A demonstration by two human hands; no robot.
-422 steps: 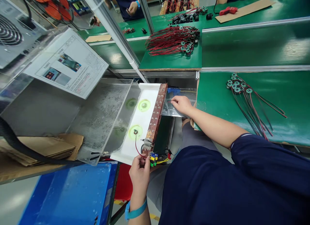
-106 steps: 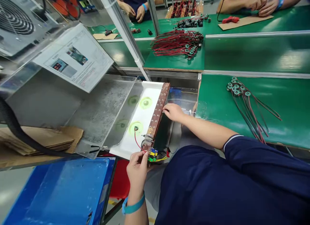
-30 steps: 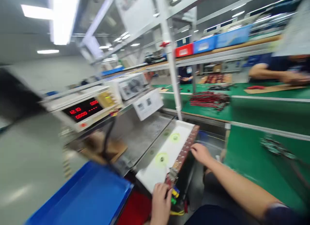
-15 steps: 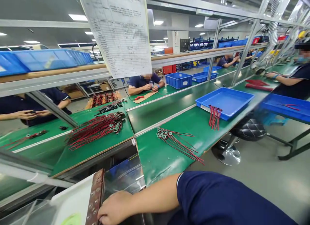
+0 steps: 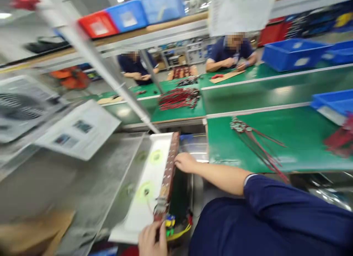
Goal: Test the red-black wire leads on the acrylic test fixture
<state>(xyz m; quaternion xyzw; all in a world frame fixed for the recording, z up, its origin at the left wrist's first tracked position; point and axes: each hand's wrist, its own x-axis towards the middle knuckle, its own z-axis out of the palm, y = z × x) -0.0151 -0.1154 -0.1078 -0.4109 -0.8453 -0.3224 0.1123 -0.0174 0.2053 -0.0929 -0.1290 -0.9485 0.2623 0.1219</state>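
A long reddish-brown strip (image 5: 170, 164) dotted with metal studs runs along the edge of a white board (image 5: 138, 208) that bears pale green round patches. At the strip's far part, my right hand (image 5: 186, 162) rests against its right side with fingers curled; what they hold, if anything, is hidden. My left hand (image 5: 153, 239) is at the near end, thumb and fingers around the end of the strip, just below a small metal clamp-like part (image 5: 161, 204). Yellow, blue and green pieces (image 5: 170, 223) lie right beside this hand.
On the green bench (image 5: 220, 138) at right lie red wires with ring ends (image 5: 245, 129). A blue tray (image 5: 335, 105) stands further right. Red wire bundles (image 5: 179, 98) and two persons are across. A slanted metal post (image 5: 121, 90) rises at left.
The view has swung left and down. My left hand, the near end of the strip and the coloured pieces have come into view. My right hand remains at the strip.
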